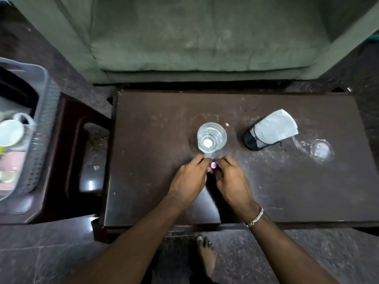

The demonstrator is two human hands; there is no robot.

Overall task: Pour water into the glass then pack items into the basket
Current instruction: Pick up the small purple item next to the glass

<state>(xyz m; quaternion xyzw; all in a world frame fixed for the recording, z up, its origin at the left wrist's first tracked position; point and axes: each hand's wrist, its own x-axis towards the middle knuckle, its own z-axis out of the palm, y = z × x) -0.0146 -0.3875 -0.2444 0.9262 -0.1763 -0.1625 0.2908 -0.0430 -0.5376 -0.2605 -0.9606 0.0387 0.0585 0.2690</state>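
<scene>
Two bare hands meet at the near middle of a dark brown wooden table [164,111]; the left hand [187,181] and right hand [230,180] pinch with curled fingers around a small purple cap [275,165] and what looks like a clear plastic bottle neck, though what exactly each grips cannot be told. Just beyond the fingertips stands a clear drinking glass [211,139] with water in it. To its right lies a black mesh holder [254,141] with a white paper napkin [275,128], and farther right a clear glass lid [321,151] in spilled water. Left of the table, on a dark stool [82,128], sits a grey plastic basket [42,111] holding white cups. A green sofa [194,37] stands behind, on dark stone floor tiles [51,253].
</scene>
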